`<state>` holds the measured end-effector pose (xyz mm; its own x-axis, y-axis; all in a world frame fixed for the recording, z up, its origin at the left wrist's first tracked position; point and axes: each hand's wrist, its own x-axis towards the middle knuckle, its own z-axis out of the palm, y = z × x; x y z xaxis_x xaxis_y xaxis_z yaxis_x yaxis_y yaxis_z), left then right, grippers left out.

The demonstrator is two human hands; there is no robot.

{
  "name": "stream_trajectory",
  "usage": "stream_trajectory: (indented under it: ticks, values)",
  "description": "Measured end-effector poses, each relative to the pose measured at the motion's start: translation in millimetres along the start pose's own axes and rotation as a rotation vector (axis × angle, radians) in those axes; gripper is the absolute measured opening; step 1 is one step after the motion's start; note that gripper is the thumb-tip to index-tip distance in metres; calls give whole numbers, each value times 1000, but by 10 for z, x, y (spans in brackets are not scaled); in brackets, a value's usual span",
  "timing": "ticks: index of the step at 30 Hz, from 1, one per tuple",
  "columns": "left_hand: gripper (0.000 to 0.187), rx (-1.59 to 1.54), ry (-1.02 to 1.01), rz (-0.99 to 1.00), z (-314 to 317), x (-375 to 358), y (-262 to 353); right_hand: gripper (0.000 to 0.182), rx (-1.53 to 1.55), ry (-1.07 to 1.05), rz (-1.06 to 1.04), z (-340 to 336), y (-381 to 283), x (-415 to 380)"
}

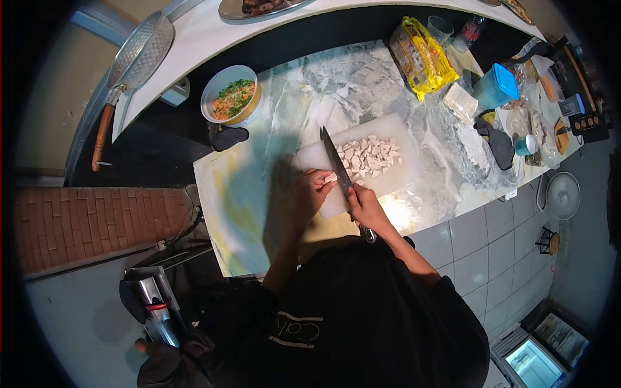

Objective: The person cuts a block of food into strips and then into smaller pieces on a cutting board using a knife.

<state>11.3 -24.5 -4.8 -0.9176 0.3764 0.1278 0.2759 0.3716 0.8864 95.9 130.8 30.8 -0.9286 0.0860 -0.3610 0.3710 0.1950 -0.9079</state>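
Observation:
My right hand (366,207) is closed round a large knife (335,158), whose dark blade points away from me across a white cutting board (391,129). Left of the blade, my left hand (317,186) has its fingers pressed on a small pale piece (330,178), close to the blade. Many pale chopped pieces (372,155) lie in a pile on the board, to the right of the knife. Part of the knife's handle sticks out below my right hand.
A bowl of chopped orange and green food (234,100) stands at the back left. A yellow packet (424,58), a white block (460,102), a blue-lidded container (497,86) and a dark cloth (495,142) are on the right. A strainer (142,52) lies on the upper ledge.

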Motion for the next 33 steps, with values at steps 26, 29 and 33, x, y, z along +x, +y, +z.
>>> stream_trajectory:
  ticks: [26, 29, 33]
  values:
    - [26, -83, -95, 52, -39, -15, -49, 40, 205, -53, 93, 28, 177, 50]
    - [25, -43, -96, 57, -31, -20, -89, 40, 189, -45, 89, 27, 152, 47]
    - [23, -133, -96, 23, -18, -31, -109, 40, 192, -41, 60, 34, 169, 60]
